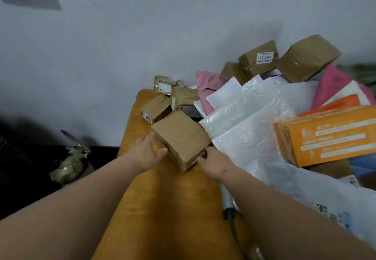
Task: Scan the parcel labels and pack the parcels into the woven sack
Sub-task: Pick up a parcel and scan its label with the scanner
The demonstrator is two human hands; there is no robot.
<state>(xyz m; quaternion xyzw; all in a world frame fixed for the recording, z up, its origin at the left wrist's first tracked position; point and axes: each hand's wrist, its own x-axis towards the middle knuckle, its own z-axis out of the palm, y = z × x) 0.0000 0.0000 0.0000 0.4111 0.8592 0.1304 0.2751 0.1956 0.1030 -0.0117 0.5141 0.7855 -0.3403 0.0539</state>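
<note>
Here, both hands close on a brown cardboard parcel (181, 137) lying tilted on the orange table (162, 209): the left hand (147, 154) curls its fingers against the near-left side, the right hand (212, 162) grips the near-right corner. White plastic mailers (244, 121) and an orange box (329, 135) lie just right; 1 handheld scanner (227, 205) rests under the right forearm.

Dim, flat indoor light; soft blur throughout, wide-angle stretching toward edges, darkest left of the orange-brown wooden table (142, 198).
</note>
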